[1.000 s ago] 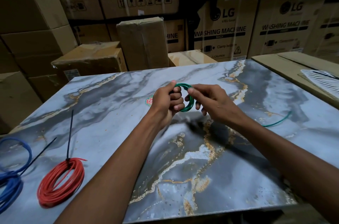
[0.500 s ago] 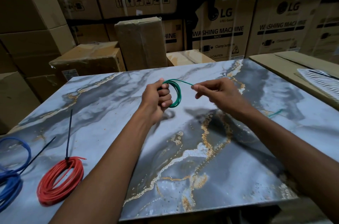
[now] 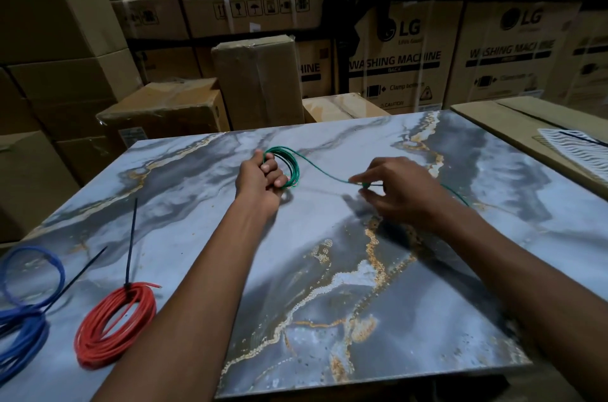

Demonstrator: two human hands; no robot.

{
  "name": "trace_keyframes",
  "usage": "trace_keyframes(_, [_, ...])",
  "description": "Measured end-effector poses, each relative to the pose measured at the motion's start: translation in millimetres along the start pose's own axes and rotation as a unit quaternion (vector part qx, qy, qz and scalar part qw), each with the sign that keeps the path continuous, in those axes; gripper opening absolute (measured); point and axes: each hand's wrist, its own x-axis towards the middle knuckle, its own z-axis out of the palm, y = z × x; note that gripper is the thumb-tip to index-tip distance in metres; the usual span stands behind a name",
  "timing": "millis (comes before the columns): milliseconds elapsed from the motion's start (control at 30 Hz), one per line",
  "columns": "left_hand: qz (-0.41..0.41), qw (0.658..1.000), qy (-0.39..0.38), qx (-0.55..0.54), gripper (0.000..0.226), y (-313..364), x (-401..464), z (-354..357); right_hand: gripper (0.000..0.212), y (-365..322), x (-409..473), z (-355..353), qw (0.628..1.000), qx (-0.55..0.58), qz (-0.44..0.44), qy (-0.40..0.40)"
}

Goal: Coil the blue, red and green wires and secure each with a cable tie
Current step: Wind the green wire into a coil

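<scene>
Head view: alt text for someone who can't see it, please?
The left hand holds a green coil above a marble table while the right hand pinches its loose tail. A red coil and a blue coil, each tied, lie near left.

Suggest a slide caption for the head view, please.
Left hand holds the green coil while right hand feeds wire.

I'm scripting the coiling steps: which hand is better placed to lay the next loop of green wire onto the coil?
The right hand. It pinches the loose green wire leading to the coil, so it can probably sweep the next loop over. The left hand is occupied gripping the coil.
</scene>
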Motion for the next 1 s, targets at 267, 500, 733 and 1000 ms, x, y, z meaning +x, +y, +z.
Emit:
trace_keyframes(267, [0.048,0.986,-0.017,0.16,0.035,-25,-4,11,0.028,-39,-2,16,0.995,0.0,-0.088,-0.04])
trace_keyframes(500, [0.061,0.962,-0.112,0.24,0.036,-45,-25,26,0.018,-38,-2,16,0.989,0.058,-0.129,0.052])
trace_keyframes(733, [0.067,0.941,-0.138,0.302,0.035,-48,-30,26,0.019,-36,-1,8,0.979,0.077,-0.115,0.15])
trace_keyframes(1000, [0.103,0.909,-0.158,0.372,0.042,-51,-32,25,0.02,-27,3,-1,0.974,0.08,-0.111,0.178])
